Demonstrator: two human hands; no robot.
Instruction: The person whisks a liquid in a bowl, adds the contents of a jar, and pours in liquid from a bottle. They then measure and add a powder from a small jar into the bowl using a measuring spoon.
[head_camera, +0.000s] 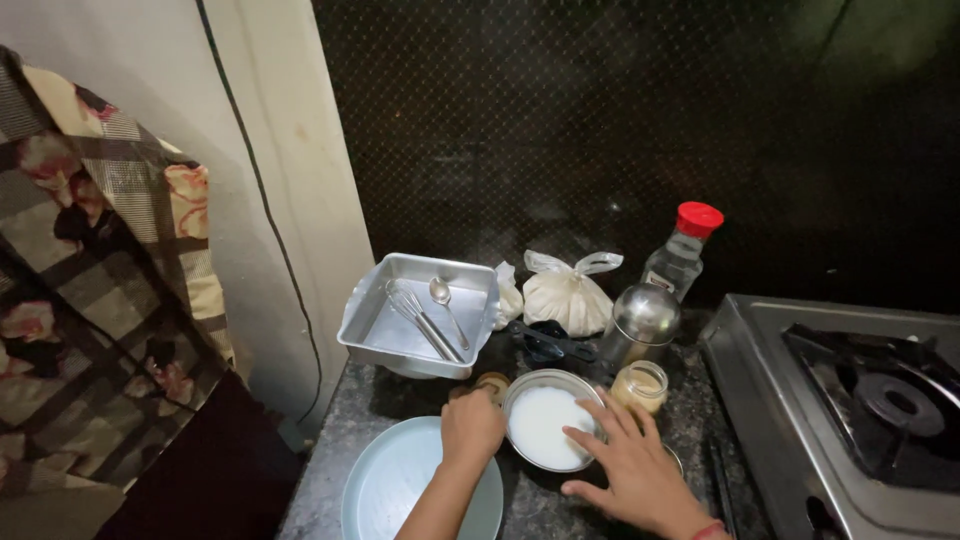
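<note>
My left hand (470, 425) is curled into a loose fist beside the left rim of a steel bowl (519, 395) of white liquid; whether it holds anything is hidden. My right hand (630, 462) rests with spread fingers on the bowl's right rim. A pale blue plate (385, 480) lies under my left forearm. A small brown object (492, 384) sits just beyond my left knuckles.
A square metal tray (365, 330) holding a whisk (420, 318) and spoon (443, 296) leans at the back. Behind the bowl stand tied white bags (565, 295), a steel container (645, 318), a small glass jar (641, 385) and a red-capped bottle (682, 250). A gas stove (850, 400) is at right.
</note>
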